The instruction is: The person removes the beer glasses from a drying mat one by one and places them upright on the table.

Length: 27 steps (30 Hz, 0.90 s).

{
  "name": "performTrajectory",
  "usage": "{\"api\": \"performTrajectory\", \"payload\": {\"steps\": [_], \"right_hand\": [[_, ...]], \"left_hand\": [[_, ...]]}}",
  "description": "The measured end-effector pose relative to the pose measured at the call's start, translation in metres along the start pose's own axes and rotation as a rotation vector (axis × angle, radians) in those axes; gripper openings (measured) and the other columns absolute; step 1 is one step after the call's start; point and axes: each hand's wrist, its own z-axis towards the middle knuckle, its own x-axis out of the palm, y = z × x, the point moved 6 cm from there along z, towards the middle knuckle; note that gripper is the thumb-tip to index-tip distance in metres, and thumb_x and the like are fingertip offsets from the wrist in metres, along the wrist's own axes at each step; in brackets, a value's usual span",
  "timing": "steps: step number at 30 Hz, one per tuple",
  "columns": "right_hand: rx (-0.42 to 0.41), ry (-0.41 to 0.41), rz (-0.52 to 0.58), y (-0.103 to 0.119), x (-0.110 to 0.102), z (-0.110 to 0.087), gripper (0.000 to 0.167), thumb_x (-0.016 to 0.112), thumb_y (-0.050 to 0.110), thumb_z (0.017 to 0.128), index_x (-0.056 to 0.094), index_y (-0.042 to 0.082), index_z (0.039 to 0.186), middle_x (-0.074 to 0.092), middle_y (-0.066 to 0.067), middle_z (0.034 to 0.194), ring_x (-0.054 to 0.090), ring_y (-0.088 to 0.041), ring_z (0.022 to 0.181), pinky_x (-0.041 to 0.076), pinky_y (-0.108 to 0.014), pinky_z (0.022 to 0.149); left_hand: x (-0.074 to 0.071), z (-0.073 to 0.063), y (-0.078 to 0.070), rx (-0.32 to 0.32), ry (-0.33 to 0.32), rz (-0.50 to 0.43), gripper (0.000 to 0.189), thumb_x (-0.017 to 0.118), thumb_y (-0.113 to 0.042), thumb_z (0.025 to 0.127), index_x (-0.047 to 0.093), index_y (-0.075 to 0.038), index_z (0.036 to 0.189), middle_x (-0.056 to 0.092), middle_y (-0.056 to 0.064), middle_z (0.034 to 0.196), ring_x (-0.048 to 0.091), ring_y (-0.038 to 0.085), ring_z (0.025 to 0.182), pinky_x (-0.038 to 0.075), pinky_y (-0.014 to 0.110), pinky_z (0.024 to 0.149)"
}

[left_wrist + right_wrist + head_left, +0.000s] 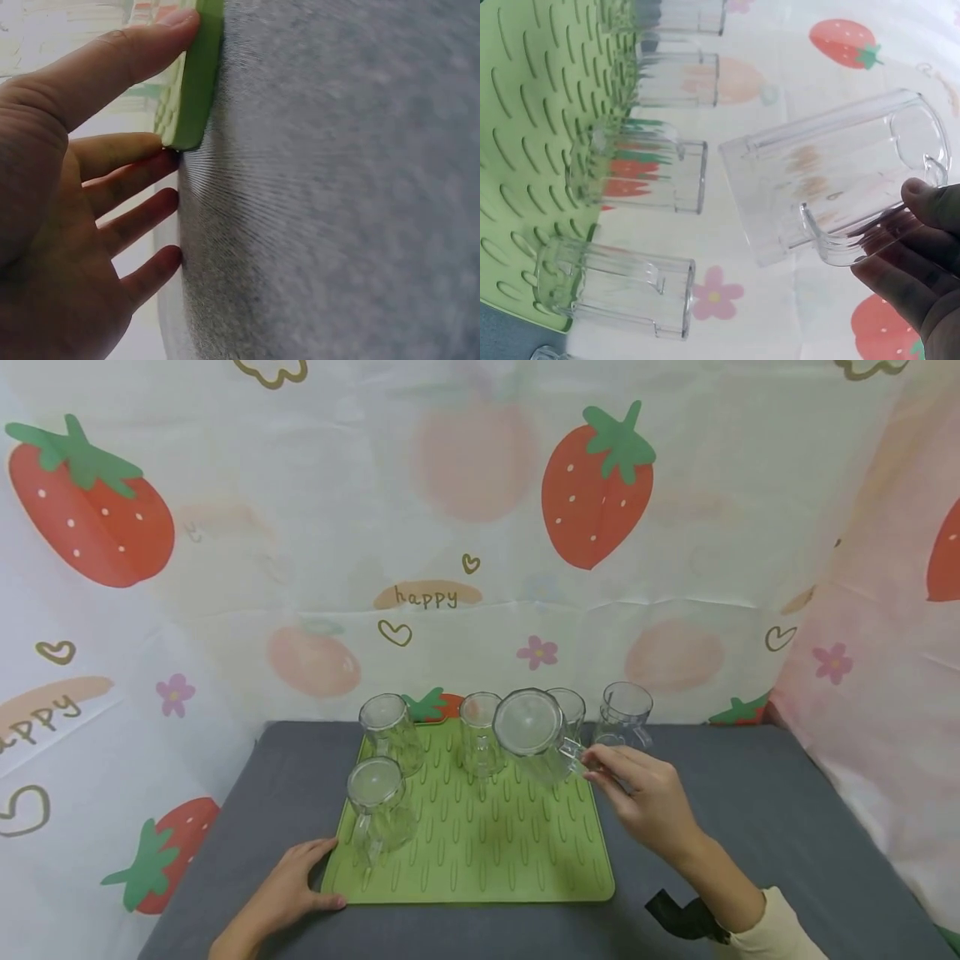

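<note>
A person's right hand (645, 793) pinches the handle (572, 750) of a clear mug (528, 727) raised above a green mat (495, 860) bearing other clear mugs (377, 785), while the left hand (285, 885), fingers spread, touches the mat's near left corner on a grey tabletop (735, 810).

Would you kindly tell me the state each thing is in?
Green mat: lying flat.
Raised mug: tilted, lifted off the mat.
Right hand: pinching the raised mug's handle.
Left hand: fingers extended, touching the mat.
Front-left mug: standing on the mat.
Back-left mug: standing on the mat.
Middle mug: standing on the mat.
Mug behind the raised one: standing, partly hidden.
Far-right mug: standing beside the mat.
</note>
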Motion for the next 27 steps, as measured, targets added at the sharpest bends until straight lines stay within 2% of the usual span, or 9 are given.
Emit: {"api": "performTrajectory", "payload": {"steps": [7,12,15,17,19,21,24,27], "right_hand": [[-0.048,0.002,-0.006,0.0,0.0,0.002,0.038,0.081,-0.013,0.061,0.073,0.001,0.095,0.073,-0.008,0.085,0.068,-0.015,0.067,0.051,-0.016,0.057],[-0.068,0.006,-0.013,0.001,0.0,0.003,0.041,0.081,-0.013,0.059,0.073,0.0,0.097,0.073,-0.01,0.086,0.07,-0.018,0.069,0.054,-0.017,0.059],[-0.077,0.006,-0.016,0.003,0.0,0.004,0.042,0.081,-0.013,0.059,0.073,-0.001,0.098,0.073,-0.011,0.087,0.07,-0.018,0.069,0.054,-0.017,0.059],[-0.083,0.007,-0.02,0.003,0.001,0.005,0.042,0.081,-0.012,0.059,0.073,-0.001,0.098,0.073,-0.011,0.087,0.07,-0.018,0.069,0.053,-0.017,0.059],[-0.092,0.007,-0.024,0.004,0.001,0.005,0.042,0.081,-0.012,0.058,0.073,-0.001,0.098,0.073,-0.011,0.087,0.069,-0.018,0.068,0.053,-0.017,0.058],[-0.103,0.006,-0.024,0.005,0.001,0.006,0.042,0.081,-0.011,0.058,0.073,-0.001,0.098,0.073,-0.012,0.087,0.069,-0.018,0.068,0.052,-0.017,0.057],[-0.122,0.003,-0.022,0.005,0.001,0.007,0.04,0.081,-0.011,0.059,0.073,-0.001,0.098,0.073,-0.012,0.087,0.068,-0.018,0.068,0.051,-0.017,0.057],[-0.138,-0.001,-0.019,0.005,0.002,0.008,0.039,0.08,-0.01,0.06,0.073,-0.002,0.097,0.072,-0.013,0.087,0.067,-0.019,0.067,0.051,-0.017,0.056]], "left_hand": [[-0.001,-0.001,0.001,0.021,-0.012,-0.01,0.092,0.087,-0.042,0.068,0.049,0.005,0.138,0.05,0.028,0.138,0.041,0.05,0.129,0.039,0.065,0.1],[-0.006,-0.006,0.002,0.069,-0.052,-0.085,0.086,0.083,-0.041,0.074,0.049,0.006,0.138,0.05,0.03,0.138,0.042,0.052,0.129,0.04,0.064,0.101],[-0.015,-0.01,0.004,0.065,-0.12,-0.123,0.078,0.078,-0.039,0.08,0.05,0.006,0.137,0.051,0.03,0.138,0.046,0.05,0.129,0.042,0.06,0.101],[-0.022,-0.014,0.006,0.037,-0.183,-0.17,0.069,0.072,-0.036,0.087,0.05,0.004,0.138,0.051,0.029,0.139,0.048,0.049,0.127,0.046,0.058,0.098],[-0.03,-0.018,0.008,0.015,-0.266,-0.232,0.06,0.067,-0.033,0.093,0.051,0.002,0.139,0.052,0.027,0.139,0.05,0.046,0.127,0.047,0.057,0.098],[-0.04,-0.021,0.007,0.02,-0.358,-0.282,0.052,0.062,-0.03,0.097,0.052,0.0,0.138,0.053,0.025,0.139,0.051,0.042,0.126,0.047,0.057,0.098],[-0.054,-0.026,0.002,0.052,-0.486,-0.304,0.045,0.059,-0.028,0.098,0.056,-0.003,0.135,0.057,0.02,0.135,0.054,0.012,0.124,0.046,0.048,0.102],[-0.064,-0.028,-0.004,0.095,-0.575,-0.333,0.04,0.059,-0.026,0.098,0.059,-0.004,0.131,0.06,0.017,0.129,0.046,-0.017,0.111,0.049,0.021,0.098]]}}
